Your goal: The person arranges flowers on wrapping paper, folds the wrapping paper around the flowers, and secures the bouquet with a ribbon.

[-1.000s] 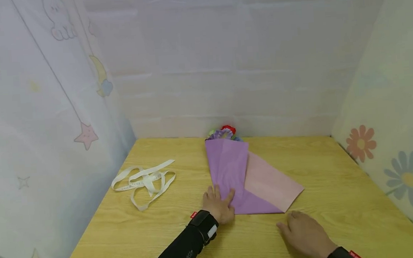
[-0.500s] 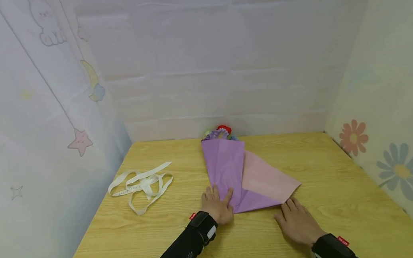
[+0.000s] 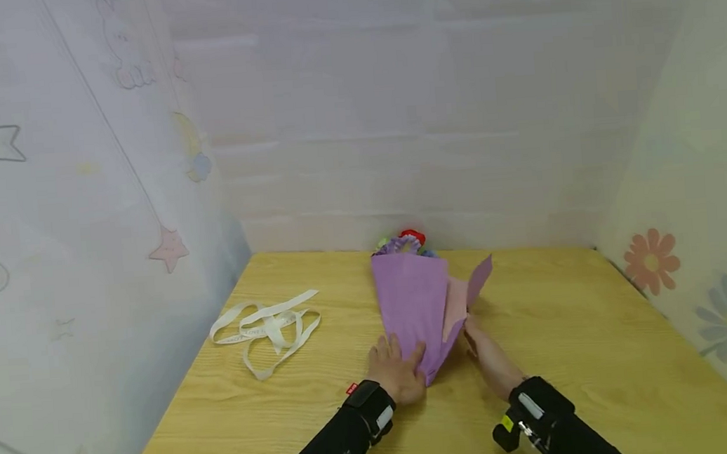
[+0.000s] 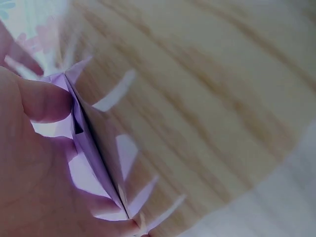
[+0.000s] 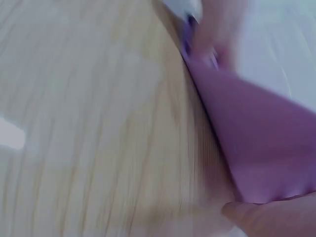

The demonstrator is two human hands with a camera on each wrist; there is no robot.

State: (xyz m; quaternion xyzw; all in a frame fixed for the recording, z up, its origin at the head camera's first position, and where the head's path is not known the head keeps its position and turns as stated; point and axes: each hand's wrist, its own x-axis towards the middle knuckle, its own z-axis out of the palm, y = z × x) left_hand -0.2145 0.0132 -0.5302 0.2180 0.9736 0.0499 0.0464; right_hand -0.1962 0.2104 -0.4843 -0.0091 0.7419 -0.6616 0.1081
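Note:
A bouquet wrapped in purple wrapping paper [image 3: 409, 294] lies at the middle of the table, its artificial flowers [image 3: 405, 243] showing at the far end. My left hand [image 3: 399, 372] presses the narrow lower end of the paper, fingers spread. In the left wrist view its thumb [image 4: 47, 101] lies along the paper's folded edge. My right hand [image 3: 489, 359] is at the right side, fingers against the outside of a raised flap [image 3: 480, 278] with a pink inner face; fingertips are partly hidden by paper. In the right wrist view, one finger [image 5: 271, 217] touches the flap's purple outside.
A loose white printed ribbon [image 3: 272, 325] lies in loops on the wooden table [image 3: 226, 433], left of the bouquet. A pale cloth backdrop [image 3: 396, 147] stands behind, with patterned cloths at both sides.
My right hand has moved in to the paper's right corner and lifted that flap up and leftward. The left hand stays pressed on the lower end. The head view has shifted slightly.

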